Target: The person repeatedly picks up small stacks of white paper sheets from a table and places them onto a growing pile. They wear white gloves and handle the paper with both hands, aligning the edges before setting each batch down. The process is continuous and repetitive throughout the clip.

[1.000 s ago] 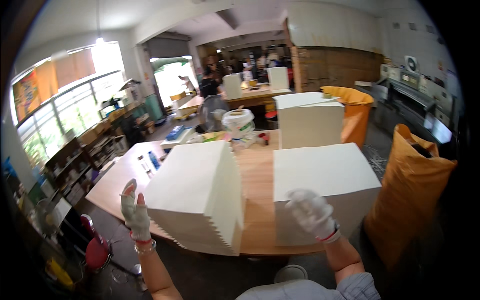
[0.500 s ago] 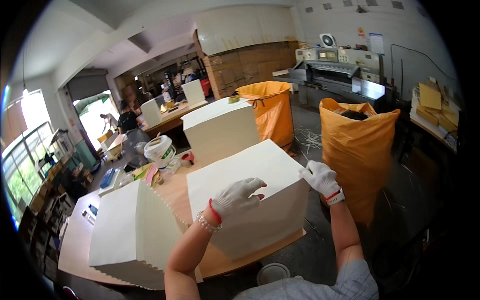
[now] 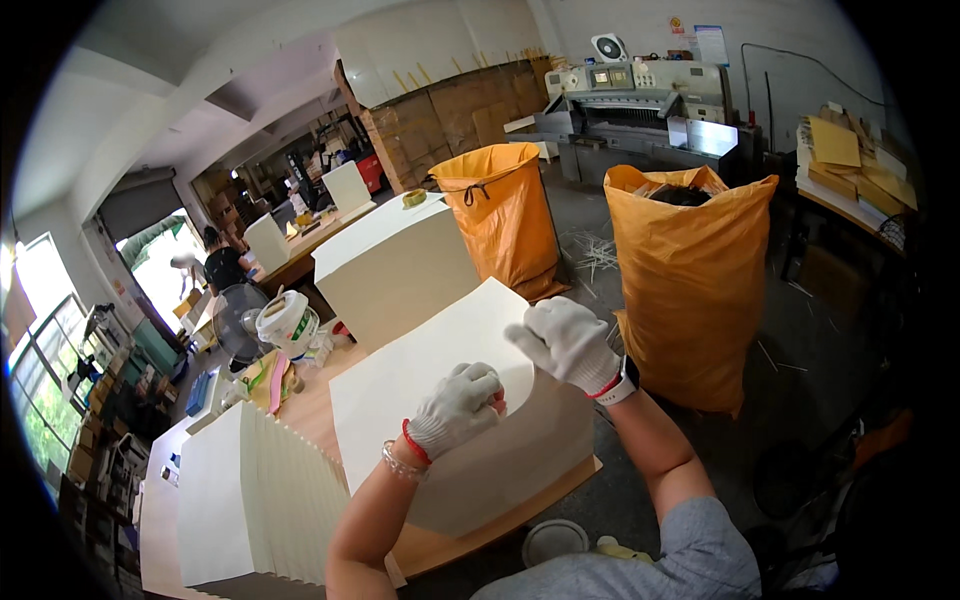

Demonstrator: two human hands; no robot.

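A tall stack of white paper (image 3: 410, 378) stands on the wooden table in front of me. My right hand (image 3: 568, 345), in a white glove, grips the paper sheets at the stack's right corner, and they curve upward beside it. My left hand (image 3: 457, 408), gloved too with bare fingertips showing, is closed over the stack's near edge. Its fingers curl inward, and what lies between them is hidden. The sheets bend in the gap between the two hands.
Left of me is a stepped stack of paper (image 3: 225, 490); behind stands another tall stack (image 3: 400, 260) with a tape roll (image 3: 414, 198). Two orange sacks (image 3: 690, 290) (image 3: 500, 225) stand on the floor at right. A white bucket (image 3: 287, 322) and a fan (image 3: 240, 322) are at left.
My right hand has moved left and inward, curling the stack's right corner up. My left hand's fingers have closed near the front edge. The view has shifted.
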